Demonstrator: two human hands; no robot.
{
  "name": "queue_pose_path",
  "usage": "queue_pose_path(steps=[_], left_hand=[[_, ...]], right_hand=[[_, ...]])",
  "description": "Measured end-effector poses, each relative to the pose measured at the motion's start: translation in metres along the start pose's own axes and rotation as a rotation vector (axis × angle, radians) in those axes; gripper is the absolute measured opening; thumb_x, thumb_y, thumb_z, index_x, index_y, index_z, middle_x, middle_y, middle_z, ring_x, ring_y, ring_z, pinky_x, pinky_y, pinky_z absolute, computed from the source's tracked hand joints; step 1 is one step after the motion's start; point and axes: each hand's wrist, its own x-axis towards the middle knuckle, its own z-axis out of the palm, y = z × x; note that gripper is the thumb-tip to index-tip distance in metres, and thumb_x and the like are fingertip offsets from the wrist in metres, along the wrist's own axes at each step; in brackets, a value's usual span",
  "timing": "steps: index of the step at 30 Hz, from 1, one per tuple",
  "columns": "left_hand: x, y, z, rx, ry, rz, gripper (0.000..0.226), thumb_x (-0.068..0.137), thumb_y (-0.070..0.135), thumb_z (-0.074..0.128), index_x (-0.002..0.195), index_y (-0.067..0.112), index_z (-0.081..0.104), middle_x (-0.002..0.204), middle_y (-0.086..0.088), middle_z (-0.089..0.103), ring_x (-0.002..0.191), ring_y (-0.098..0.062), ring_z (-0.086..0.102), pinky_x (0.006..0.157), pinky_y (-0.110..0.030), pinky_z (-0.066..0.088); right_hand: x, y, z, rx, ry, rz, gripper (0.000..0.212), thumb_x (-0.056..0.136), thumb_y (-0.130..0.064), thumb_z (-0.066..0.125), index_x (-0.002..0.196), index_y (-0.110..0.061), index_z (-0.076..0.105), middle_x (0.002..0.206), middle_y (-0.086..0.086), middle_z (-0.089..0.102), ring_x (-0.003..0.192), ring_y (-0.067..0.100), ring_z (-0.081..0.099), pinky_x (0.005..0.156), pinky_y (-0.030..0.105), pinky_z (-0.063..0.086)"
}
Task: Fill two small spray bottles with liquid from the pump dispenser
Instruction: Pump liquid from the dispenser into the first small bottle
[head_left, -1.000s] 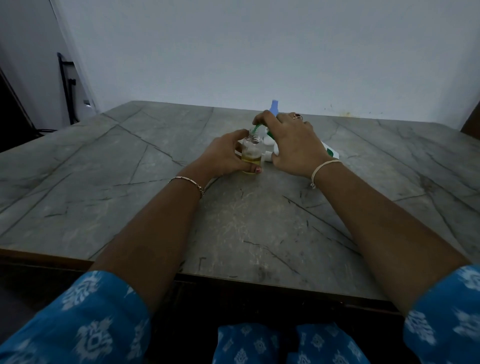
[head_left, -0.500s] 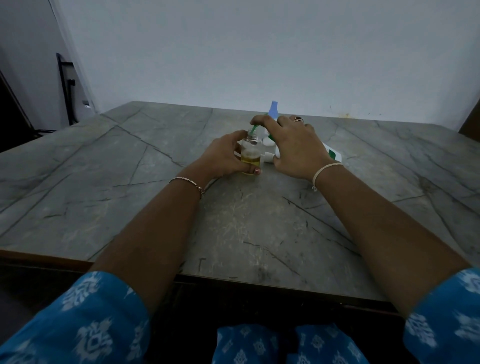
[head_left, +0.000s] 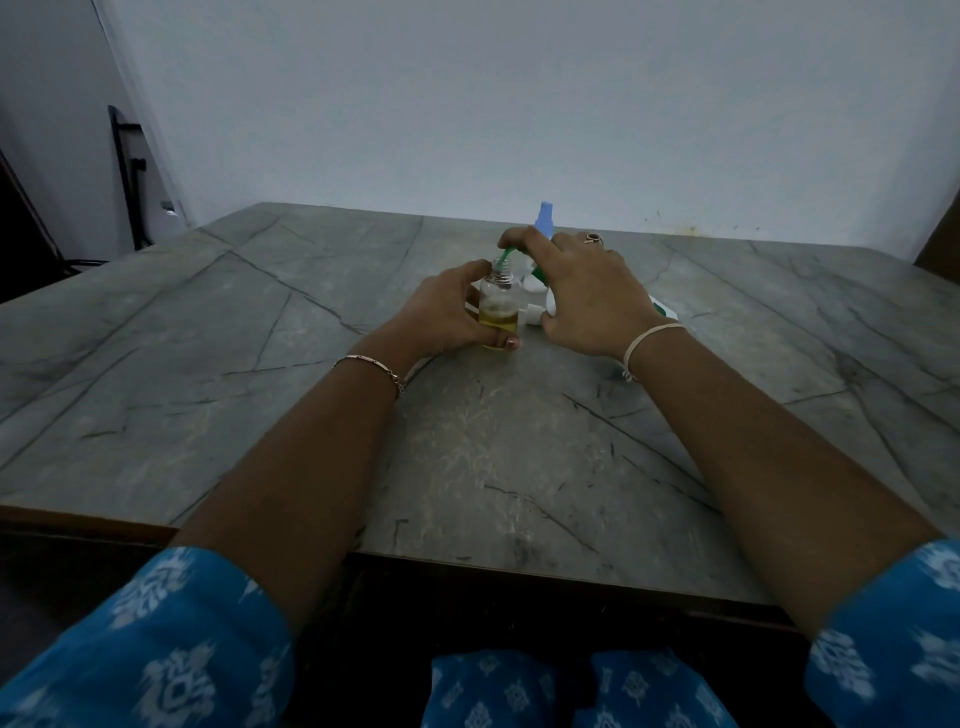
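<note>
**Fill in hand: one bottle partly filled, spout in its neck**

The left hand (head_left: 447, 317) grasps a small clear bottle (head_left: 498, 306), with fingers and thumb wrapped round its body, and holds it upright on the table (head_left: 467, 467). The bottle's neck is uncapped. Yellow liquid occupies its lower part.

The right hand (head_left: 587, 296) sits just to the right of the left hand. It is curled over the pump dispenser (head_left: 549, 306), whose white body is mostly hidden under the palm. The index finger (head_left: 519, 240) rests on top of the pump head. The green spout (head_left: 507, 254) slants down from under that fingertip to the bottle's open neck, close beside the left thumb.

A small white cap (head_left: 532, 313) lies on the table between the two hands, just beside the bottle's base and near the right thumb. A blue-topped bottle (head_left: 544, 218) stands beyond the right hand's fingers, its lower part hidden by them. A white-and-green piece (head_left: 662, 312) shows past the right wrist; whether it belongs to the dispenser cannot be determined.

The left wrist carries a bracelet (head_left: 371, 364) and the right wrist a pale cord (head_left: 652, 338).
</note>
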Motion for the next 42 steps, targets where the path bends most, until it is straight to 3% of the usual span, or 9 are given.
queue_pose_path(steps=[5,17,24,29,33,37,42], left_hand=[[0.0018,0.0009,-0.0003,0.023,-0.016,-0.009,0.094,0.060,0.035,0.089,0.141,0.018,0.043,0.131,-0.006,0.060,0.109,-0.021,0.062,0.100,-0.041,0.049],[0.0004,-0.0005,0.0003,0.016,0.001,0.036,0.092,0.057,0.035,0.091,0.137,0.020,0.048,0.127,-0.003,0.063,0.108,-0.019,0.063,0.098,-0.041,0.051],[-0.0035,0.0028,0.0002,0.052,0.037,0.099,0.078,0.064,0.029,0.088,0.130,0.019,0.048,0.110,0.003,0.064,0.095,-0.016,0.065,0.087,-0.030,0.053],[-0.0038,0.0045,0.0006,0.057,0.033,0.109,0.083,0.063,0.032,0.088,0.134,0.019,0.047,0.121,0.000,0.064,0.100,-0.015,0.063,0.090,-0.030,0.051],[-0.0039,0.0062,0.0012,0.071,0.033,0.101,0.084,0.063,0.037,0.087,0.135,0.019,0.048,0.116,0.007,0.060,0.098,-0.010,0.059,0.085,-0.023,0.045],[-0.0032,0.0054,0.0011,0.074,0.031,0.091,0.086,0.063,0.038,0.087,0.136,0.018,0.047,0.126,0.000,0.062,0.106,-0.016,0.061,0.094,-0.033,0.051],[-0.0037,0.0064,0.0018,0.059,0.036,0.084,0.086,0.063,0.039,0.087,0.136,0.017,0.048,0.125,0.001,0.062,0.106,-0.016,0.062,0.093,-0.031,0.050]], right_hand=[[0.0008,0.0017,0.0003,0.017,-0.004,0.006,0.076,0.074,-0.018,0.067,0.138,-0.033,0.030,0.093,0.003,0.050,0.088,0.023,0.045,0.082,0.044,0.047],[0.0050,-0.0030,0.0014,0.074,0.034,0.001,0.065,0.072,-0.015,0.064,0.131,-0.024,0.040,0.101,0.009,0.057,0.094,0.032,0.053,0.084,0.048,0.048],[0.0006,-0.0014,-0.0003,0.022,0.007,-0.005,0.077,0.074,-0.017,0.065,0.141,-0.032,0.032,0.090,0.002,0.045,0.092,0.029,0.049,0.082,0.044,0.045],[0.0007,-0.0023,-0.0016,0.016,0.004,-0.003,0.076,0.074,-0.017,0.065,0.141,-0.031,0.032,0.089,0.002,0.044,0.092,0.029,0.049,0.082,0.044,0.045],[0.0007,-0.0034,-0.0010,0.018,0.016,0.005,0.071,0.074,-0.016,0.064,0.137,-0.028,0.035,0.094,0.007,0.052,0.094,0.031,0.051,0.083,0.046,0.045],[0.0030,-0.0056,-0.0006,0.023,0.013,0.009,0.067,0.076,-0.016,0.065,0.136,-0.025,0.037,0.098,0.010,0.054,0.095,0.031,0.052,0.085,0.045,0.045],[0.0037,-0.0064,0.0001,0.019,0.022,0.009,0.066,0.075,-0.018,0.066,0.135,-0.025,0.038,0.098,0.011,0.055,0.095,0.032,0.053,0.085,0.046,0.046]])
